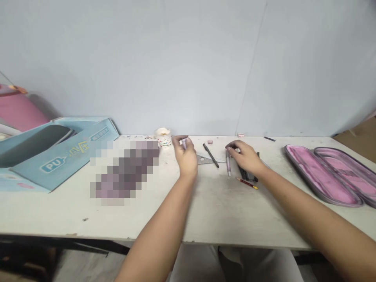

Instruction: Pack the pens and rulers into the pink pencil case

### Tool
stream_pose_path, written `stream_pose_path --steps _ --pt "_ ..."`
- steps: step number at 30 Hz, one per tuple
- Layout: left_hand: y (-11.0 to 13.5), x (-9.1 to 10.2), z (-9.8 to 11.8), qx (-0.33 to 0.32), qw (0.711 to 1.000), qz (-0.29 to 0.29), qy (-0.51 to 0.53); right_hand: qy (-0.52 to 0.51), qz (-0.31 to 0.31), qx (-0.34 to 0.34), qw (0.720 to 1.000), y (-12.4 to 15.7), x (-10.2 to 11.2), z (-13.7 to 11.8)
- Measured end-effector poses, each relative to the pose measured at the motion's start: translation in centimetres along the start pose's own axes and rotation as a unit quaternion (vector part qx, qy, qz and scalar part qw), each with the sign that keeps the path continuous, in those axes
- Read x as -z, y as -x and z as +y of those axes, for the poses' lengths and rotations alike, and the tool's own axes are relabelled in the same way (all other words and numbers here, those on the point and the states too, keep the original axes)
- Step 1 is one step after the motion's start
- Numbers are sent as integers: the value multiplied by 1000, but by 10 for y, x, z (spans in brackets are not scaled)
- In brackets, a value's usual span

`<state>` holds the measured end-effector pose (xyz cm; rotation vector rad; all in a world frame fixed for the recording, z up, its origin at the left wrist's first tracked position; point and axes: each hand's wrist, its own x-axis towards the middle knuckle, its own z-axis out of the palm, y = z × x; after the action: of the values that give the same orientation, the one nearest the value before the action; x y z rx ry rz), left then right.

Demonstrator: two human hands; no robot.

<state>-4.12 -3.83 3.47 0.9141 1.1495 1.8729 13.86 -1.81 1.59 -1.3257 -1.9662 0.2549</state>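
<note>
My right hand [246,158] is closed at the top end of a pale purple pen [228,164], whose lower end points toward me. Beneath that hand lie dark items, partly hidden, beside a dark red pencil [247,183] with a yellow end. My left hand [187,159] is raised with its fingers curled around a small pale lilac object [185,143], too covered to name. Between the hands, a black pen [210,155] rests across a clear set square [202,159]. A small pink eraser [210,141] sits behind them.
An open pink-lined pencil case [323,176] lies at the right. On the left are a pixelated purplish item [126,172] and a blue box [61,156]. A paper cup [163,138], another small eraser [241,135] and a short dark stick [270,139] are near the wall.
</note>
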Motion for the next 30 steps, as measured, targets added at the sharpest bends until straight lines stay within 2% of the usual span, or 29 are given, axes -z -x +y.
stream_pose_path --steps 2,4,7,11,14,17,20,23,27,30 --pt "-11 6 -1 -25 999 20 41 58 -30 23 998 -22 -7 -4" --pt "-15 9 -5 -10 998 24 58 124 -61 49 989 -43 -19 -10" --pt "-11 6 -13 31 999 -2 40 210 -108 75 969 -67 -42 -15" --pt "-3 -2 -20 66 997 -36 0 276 -150 60 947 -80 -68 -11" --pt "1 -5 -21 85 994 -65 -7 280 -151 41 947 -81 -72 -2" --pt "1 -6 -23 83 992 -99 -15 282 -137 20 950 -78 -62 7" --pt "2 -7 -27 47 988 -142 -44 224 -79 -2 971 -70 -41 11" --pt "8 -6 -31 -5 975 -209 -77 69 -1 -21 997 -50 -16 9" --pt "21 -8 -35 -34 943 -295 -152 -113 36 -34 992 -8 8 7" --pt "31 -11 -36 -77 918 -320 -219 -198 45 -39 978 17 18 9"
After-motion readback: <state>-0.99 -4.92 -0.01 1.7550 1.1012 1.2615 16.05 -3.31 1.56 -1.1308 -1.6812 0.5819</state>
